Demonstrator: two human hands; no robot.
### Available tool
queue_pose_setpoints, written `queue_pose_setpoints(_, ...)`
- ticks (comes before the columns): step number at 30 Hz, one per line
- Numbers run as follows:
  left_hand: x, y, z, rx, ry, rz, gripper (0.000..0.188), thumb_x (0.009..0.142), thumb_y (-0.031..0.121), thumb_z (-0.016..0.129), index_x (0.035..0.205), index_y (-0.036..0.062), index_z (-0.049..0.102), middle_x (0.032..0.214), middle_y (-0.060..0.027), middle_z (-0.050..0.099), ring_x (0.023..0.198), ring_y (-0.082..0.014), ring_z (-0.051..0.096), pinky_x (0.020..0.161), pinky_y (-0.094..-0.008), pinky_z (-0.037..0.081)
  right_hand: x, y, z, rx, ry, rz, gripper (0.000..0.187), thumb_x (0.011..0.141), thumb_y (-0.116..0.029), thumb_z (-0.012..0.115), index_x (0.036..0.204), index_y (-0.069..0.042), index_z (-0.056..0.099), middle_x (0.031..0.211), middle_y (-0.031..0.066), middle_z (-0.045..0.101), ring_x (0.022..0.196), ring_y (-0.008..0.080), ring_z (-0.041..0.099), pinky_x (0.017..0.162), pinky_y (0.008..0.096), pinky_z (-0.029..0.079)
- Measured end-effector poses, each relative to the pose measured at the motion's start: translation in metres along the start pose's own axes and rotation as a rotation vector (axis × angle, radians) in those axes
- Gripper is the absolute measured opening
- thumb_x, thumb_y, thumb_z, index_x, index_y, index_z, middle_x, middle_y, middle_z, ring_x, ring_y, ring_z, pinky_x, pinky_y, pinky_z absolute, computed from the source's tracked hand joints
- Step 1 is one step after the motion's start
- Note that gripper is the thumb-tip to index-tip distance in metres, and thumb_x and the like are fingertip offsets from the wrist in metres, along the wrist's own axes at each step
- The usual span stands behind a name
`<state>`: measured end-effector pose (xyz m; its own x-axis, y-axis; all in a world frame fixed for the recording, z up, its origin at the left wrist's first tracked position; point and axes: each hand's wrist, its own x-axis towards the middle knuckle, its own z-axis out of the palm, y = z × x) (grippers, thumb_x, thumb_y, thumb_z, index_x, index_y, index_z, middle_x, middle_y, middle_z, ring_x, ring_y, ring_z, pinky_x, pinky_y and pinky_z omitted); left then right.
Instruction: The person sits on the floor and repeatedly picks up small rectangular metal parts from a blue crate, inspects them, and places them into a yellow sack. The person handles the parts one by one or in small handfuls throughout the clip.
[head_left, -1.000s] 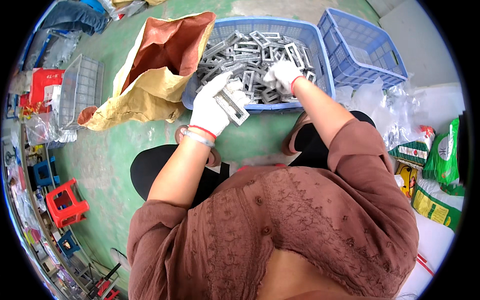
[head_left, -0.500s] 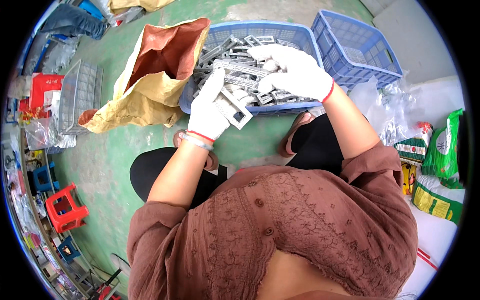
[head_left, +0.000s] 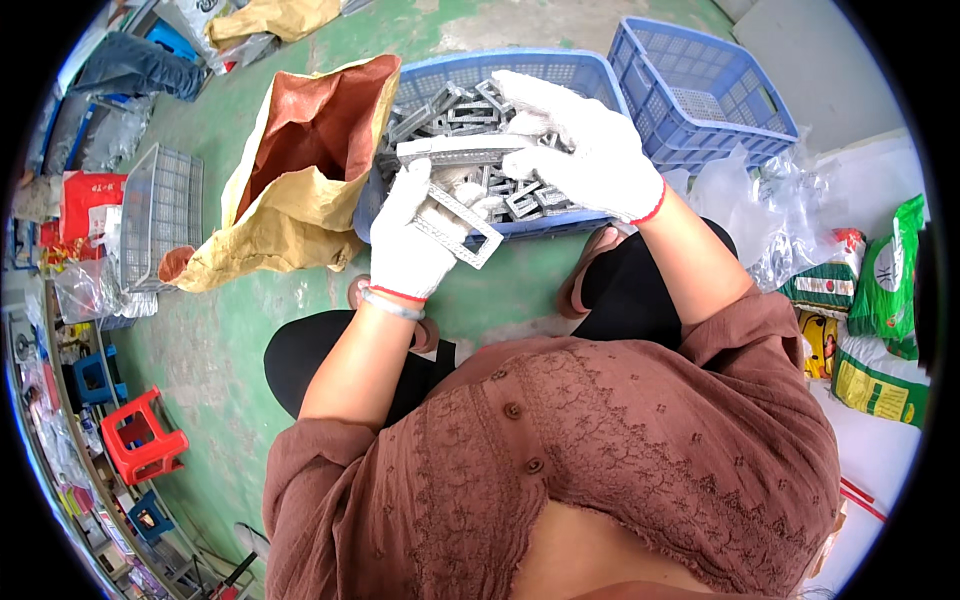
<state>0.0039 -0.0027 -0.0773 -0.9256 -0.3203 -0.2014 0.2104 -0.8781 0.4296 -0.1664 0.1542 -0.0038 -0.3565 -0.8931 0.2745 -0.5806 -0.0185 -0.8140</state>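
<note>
Both my hands wear white knit gloves with red cuffs. My left hand point(head_left: 412, 240) is closed on a grey rectangular metal frame point(head_left: 485, 247), which tilts in front of the basket. Above that frame, a long grey metal piece point(head_left: 445, 151), seen edge-on, spans from beside my left thumb to my right hand point(head_left: 595, 150). My right thumb and fingers close around its right end. Whether it is one frame or several stacked cannot be made out. Below the hands, a blue plastic basket point(head_left: 560, 64) holds many similar grey frames point(head_left: 470, 114), jumbled together.
Left of the basket stands an open yellow woven sack point(head_left: 285, 225) with a reddish-brown inside. A second blue basket point(head_left: 690, 140) is at the right, near clear plastic bags point(head_left: 790, 225). Farther left are a grey crate point(head_left: 160, 220) and a red stool point(head_left: 145, 437).
The long piece has turned from slanted to nearly level and edge-on. My right thumb and fingers have moved left onto its end. My left hand still holds the tilted frame.
</note>
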Motion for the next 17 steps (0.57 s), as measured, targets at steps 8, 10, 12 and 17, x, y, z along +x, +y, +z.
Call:
queue_pose_setpoints(8, -0.002, 0.001, 0.001, -0.089, -0.063, -0.032, 0.044, 0.098, 0.022, 0.053, 0.136, -0.0008, 0.048, 0.131, -0.0269, 0.055, 0.109, -0.0393, 0.061, 0.102, -0.0608, 0.045, -0.001, 0.002, 0.001, -0.121, 0.066, -0.114, 0.063, 0.084, -0.008, 0.070, 0.143, -0.009, 0.049, 0.117, 0.0136, 0.069, 0.099, 0.0215, 0.069, 0.089, 0.0343, 0.054)
queue_pose_setpoints(10, -0.003, 0.001, 0.001, -0.089, -0.064, -0.034, 0.042, 0.097, 0.018, 0.053, 0.134, -0.0016, 0.049, 0.130, -0.0274, 0.056, 0.108, -0.0399, 0.061, 0.102, -0.0611, 0.044, -0.002, 0.006, 0.001, -0.183, 0.086, -0.145, 0.063, 0.084, -0.014, 0.071, 0.143, -0.011, 0.050, 0.116, 0.0116, 0.070, 0.099, 0.0241, 0.069, 0.088, 0.0357, 0.054)
queue_pose_setpoints(12, -0.003, 0.002, 0.010, -0.083, -0.033, -0.041, 0.040, 0.095, 0.016, 0.053, 0.131, -0.0016, 0.051, 0.129, -0.0279, 0.056, 0.106, -0.0404, 0.062, 0.102, -0.0611, 0.044, -0.002, 0.008, -0.001, -0.265, 0.102, -0.157, 0.063, 0.083, -0.016, 0.071, 0.143, -0.013, 0.050, 0.114, 0.0101, 0.070, 0.098, 0.0252, 0.069, 0.087, 0.0356, 0.054)
queue_pose_setpoints(17, -0.005, 0.005, 0.017, -0.116, -0.033, -0.047, 0.071, 0.092, 0.052, 0.063, 0.140, 0.0027, 0.047, 0.133, -0.0217, 0.057, 0.112, -0.0406, 0.060, 0.105, -0.0627, 0.040, -0.002, 0.002, -0.005, -0.447, 0.077, -0.240, 0.068, 0.081, -0.027, 0.075, 0.143, -0.015, 0.050, 0.112, 0.0092, 0.071, 0.100, 0.0240, 0.068, 0.088, 0.0364, 0.054)
